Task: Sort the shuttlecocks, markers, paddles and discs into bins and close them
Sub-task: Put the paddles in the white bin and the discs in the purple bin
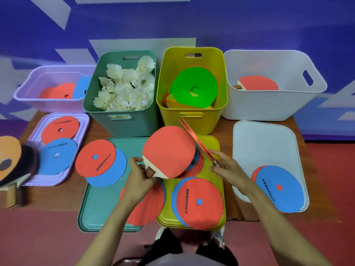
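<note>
My left hand [139,179] grips red paddle [169,152] by handle; right hand [228,167] pinches second paddle [196,140], edge-on; both in front of yellow bin [192,124]. I judge paddles stiff, light, rubber faces grippy; handle safest hold.

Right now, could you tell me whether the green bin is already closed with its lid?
No, the green bin stands open, shuttlecocks showing, and the green lid lies flat in front of it.
</note>
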Action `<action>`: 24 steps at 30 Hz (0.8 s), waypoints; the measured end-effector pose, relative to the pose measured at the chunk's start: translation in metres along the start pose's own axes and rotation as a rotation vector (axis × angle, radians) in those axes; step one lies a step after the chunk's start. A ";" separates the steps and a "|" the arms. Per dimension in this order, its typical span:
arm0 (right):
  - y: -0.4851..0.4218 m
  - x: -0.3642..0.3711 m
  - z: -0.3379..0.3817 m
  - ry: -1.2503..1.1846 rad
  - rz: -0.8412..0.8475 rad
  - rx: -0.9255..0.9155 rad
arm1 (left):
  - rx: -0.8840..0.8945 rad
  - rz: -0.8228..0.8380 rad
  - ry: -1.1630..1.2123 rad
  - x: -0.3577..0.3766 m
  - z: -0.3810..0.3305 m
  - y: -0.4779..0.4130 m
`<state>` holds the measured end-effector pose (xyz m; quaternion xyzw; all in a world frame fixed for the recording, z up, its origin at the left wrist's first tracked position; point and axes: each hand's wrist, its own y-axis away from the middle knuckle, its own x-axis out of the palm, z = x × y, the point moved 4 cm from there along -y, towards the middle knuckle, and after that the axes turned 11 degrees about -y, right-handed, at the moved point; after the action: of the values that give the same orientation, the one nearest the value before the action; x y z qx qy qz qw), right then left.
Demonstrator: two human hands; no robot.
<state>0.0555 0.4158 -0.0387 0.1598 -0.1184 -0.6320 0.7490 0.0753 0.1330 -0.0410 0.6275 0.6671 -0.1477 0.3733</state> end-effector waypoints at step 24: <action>-0.065 -0.182 0.179 0.147 -0.485 -0.330 | 0.298 -0.069 0.293 0.030 -0.252 -0.096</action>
<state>-0.1029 0.5688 0.1052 0.1050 0.0822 -0.7899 0.5985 -0.0922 0.3060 0.0834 0.6676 0.7060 -0.1645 0.1699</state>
